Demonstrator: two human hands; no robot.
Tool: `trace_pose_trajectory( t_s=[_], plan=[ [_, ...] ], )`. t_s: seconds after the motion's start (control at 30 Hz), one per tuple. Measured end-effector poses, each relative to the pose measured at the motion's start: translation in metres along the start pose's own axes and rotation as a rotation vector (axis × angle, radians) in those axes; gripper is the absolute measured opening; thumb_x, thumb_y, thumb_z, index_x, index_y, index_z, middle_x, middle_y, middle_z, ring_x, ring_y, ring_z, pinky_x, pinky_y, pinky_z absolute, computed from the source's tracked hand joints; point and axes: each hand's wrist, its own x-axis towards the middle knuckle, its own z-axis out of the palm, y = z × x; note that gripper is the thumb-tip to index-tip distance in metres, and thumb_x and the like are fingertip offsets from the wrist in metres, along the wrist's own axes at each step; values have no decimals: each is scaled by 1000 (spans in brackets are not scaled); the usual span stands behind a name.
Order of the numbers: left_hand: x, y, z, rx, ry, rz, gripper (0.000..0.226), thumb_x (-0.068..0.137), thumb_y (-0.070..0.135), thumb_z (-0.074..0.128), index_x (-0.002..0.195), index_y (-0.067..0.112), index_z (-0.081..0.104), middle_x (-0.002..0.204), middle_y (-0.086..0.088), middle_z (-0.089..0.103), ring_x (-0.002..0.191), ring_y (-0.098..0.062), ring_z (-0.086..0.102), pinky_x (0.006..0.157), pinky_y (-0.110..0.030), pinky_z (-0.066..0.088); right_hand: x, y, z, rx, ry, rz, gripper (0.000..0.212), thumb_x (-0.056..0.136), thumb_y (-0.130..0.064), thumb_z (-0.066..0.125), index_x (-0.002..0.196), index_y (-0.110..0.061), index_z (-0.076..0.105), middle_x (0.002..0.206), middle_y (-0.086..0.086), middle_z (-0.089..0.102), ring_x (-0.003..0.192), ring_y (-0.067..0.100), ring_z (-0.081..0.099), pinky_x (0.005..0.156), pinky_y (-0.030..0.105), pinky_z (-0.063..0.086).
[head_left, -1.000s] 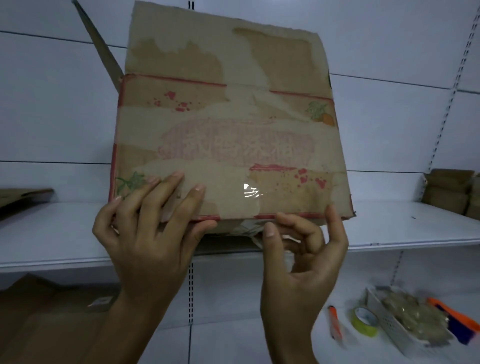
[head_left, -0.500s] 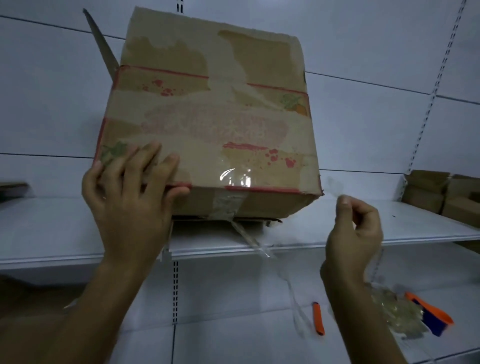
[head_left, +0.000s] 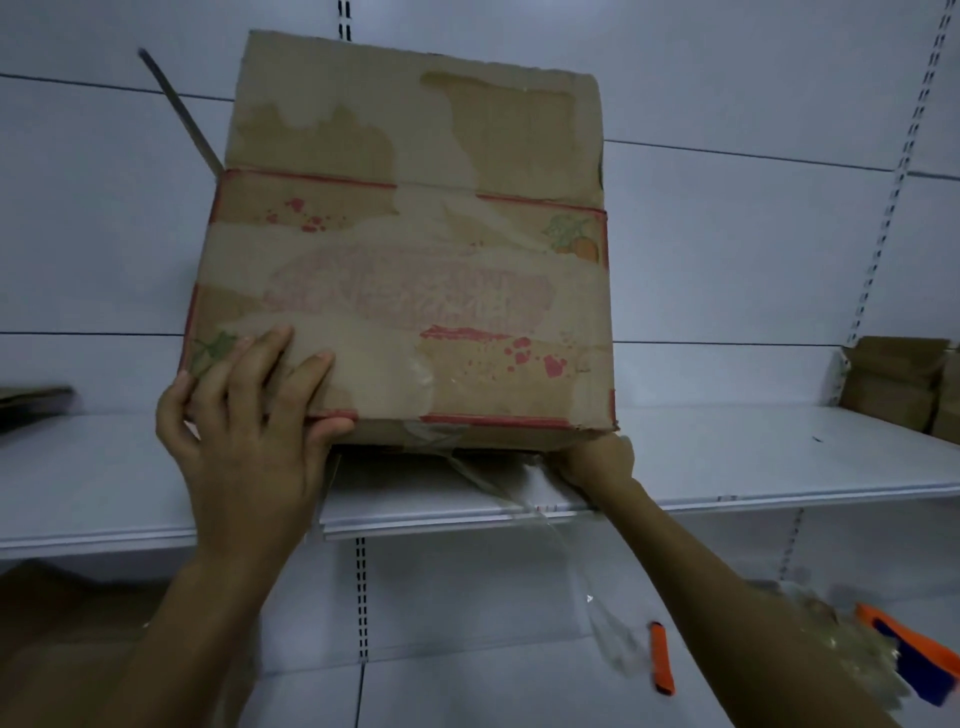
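White wall panels and slotted uprights back a long pale shelf (head_left: 753, 457), seen from the head camera; a worn cardboard box (head_left: 405, 260) with faded red print sits at the shelf's middle, tipped so that its printed face turns toward the camera, and whether its far edge rests on the shelf cannot be told; one flap (head_left: 179, 111) sticks up at its upper left corner; the left hand (head_left: 244, 436) grips the box's lower left corner, fingers spread flat on the printed face and the thumb hooked under the bottom edge; the right hand (head_left: 597, 460) reaches beneath the lower right corner, its fingers hidden by the box, so their state cannot be told; a strip of clear tape (head_left: 519, 496) hangs loose from the box's underside, trailing down past the shelf edge; on the lower shelf lie an orange cutter (head_left: 662, 657) and, further right, a blurred orange-and-blue tool (head_left: 914, 657); small brown cartons (head_left: 893, 384) stand at the shelf's far right; a flat piece of cardboard (head_left: 31, 397) lies at its far left.
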Motion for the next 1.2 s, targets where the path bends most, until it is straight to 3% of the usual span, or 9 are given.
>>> trace_pose_trajectory(
  t_s=[0.1,0.37,0.43,0.53,0.7,0.8,0.97,1.07,1.2],
  plan=[
    [-2,3,1,10,5,-2,41,99,43,39,126,16,52,139,-12,46,125,-32,39,110,-38,12,-4,1,5,23,127,-110,25,85,-38,49,90,-14,53,88,10,61,83,31,59,80,39,48],
    [-6,2,-7,19,-38,-34,44,100,47,31,128,18,49,140,-11,47,126,-32,40,107,-47,21,-16,12,-9,401,278,104,30,91,-29,60,66,-29,42,104,14,65,87,31,61,79,40,51],
    [-6,3,-11,14,-61,-42,45,100,48,30,128,19,49,140,-11,47,126,-31,40,107,-47,22,-12,14,-6,196,218,123,29,82,-44,67,94,-19,58,112,13,61,99,32,59,87,42,47],
    [-3,5,-18,-6,-110,-52,46,98,49,31,128,19,49,141,-10,47,126,-30,39,106,-48,23,-8,15,1,31,206,64,74,77,-51,69,136,-16,40,129,12,49,117,31,49,98,46,40],
    [-1,5,-26,-26,-171,-53,46,96,48,33,129,20,48,143,-10,45,129,-29,39,107,-48,22,-32,1,-25,842,640,147,14,94,-17,56,109,-17,55,112,6,59,103,26,60,91,46,51],
    [4,13,-29,-29,-224,-56,49,99,51,25,130,20,48,144,-10,45,133,-28,38,113,-50,13,-56,-15,-80,1188,806,107,13,97,-13,50,91,-23,56,92,6,64,85,20,64,78,35,53],
    [23,30,-32,-5,-260,4,48,96,51,29,129,20,46,143,-10,48,135,-30,40,113,-53,10,-100,-71,-127,761,712,-482,20,95,-34,52,95,-17,63,90,-1,65,83,0,60,74,14,46],
    [41,29,-38,-11,-229,5,49,95,50,33,127,19,54,139,-9,52,131,-30,45,107,-53,24,-104,-89,-113,292,651,-681,55,85,-62,51,108,-16,68,113,2,63,105,17,56,91,33,44],
    [45,19,-40,-31,-180,40,52,92,53,36,122,18,60,134,-9,56,124,-30,50,95,-48,34,-97,-92,-95,322,747,-681,40,83,-47,60,108,-17,69,117,3,61,109,19,54,90,48,45]
  ],
)
